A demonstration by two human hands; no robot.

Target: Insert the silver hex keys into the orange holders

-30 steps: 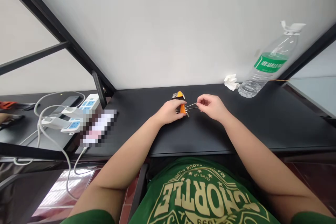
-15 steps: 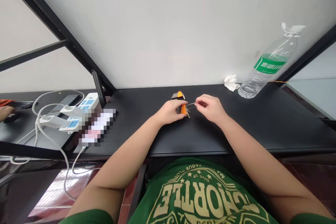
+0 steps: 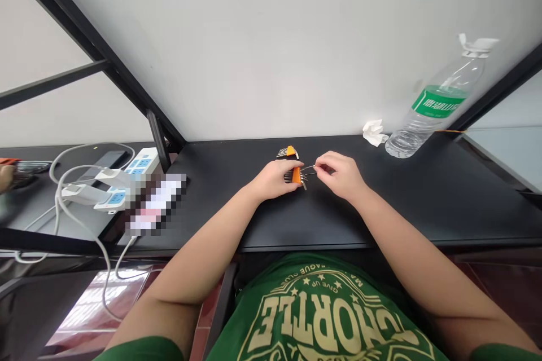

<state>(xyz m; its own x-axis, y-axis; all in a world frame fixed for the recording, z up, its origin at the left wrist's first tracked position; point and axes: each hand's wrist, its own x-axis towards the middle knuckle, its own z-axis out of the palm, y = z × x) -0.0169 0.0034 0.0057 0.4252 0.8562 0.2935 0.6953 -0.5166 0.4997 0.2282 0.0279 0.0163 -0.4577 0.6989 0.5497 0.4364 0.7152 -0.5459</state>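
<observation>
My left hand (image 3: 277, 179) is closed around an orange hex key holder (image 3: 297, 175), with several metal hex keys sticking out on both sides. Thumb and fingers of my right hand (image 3: 339, 174) pinch the end of a thin hex key (image 3: 310, 167), whose other end reaches to the holder. Whether that key sits inside the holder I cannot tell. A second orange holder with hex keys (image 3: 290, 151) lies on the black table just beyond my left hand, apart from it.
A large water bottle (image 3: 423, 115) and a crumpled tissue (image 3: 375, 132) stand at the back right. To the left are a phone (image 3: 158, 203), a power strip (image 3: 141, 166) with white cables, and a black metal frame (image 3: 156, 130). Another person's hand (image 3: 5, 177) shows at the far left edge.
My hands, the holder and the pinched key look almost the same. The view has shifted slightly, and the other person's hand at the far left has moved a little.
</observation>
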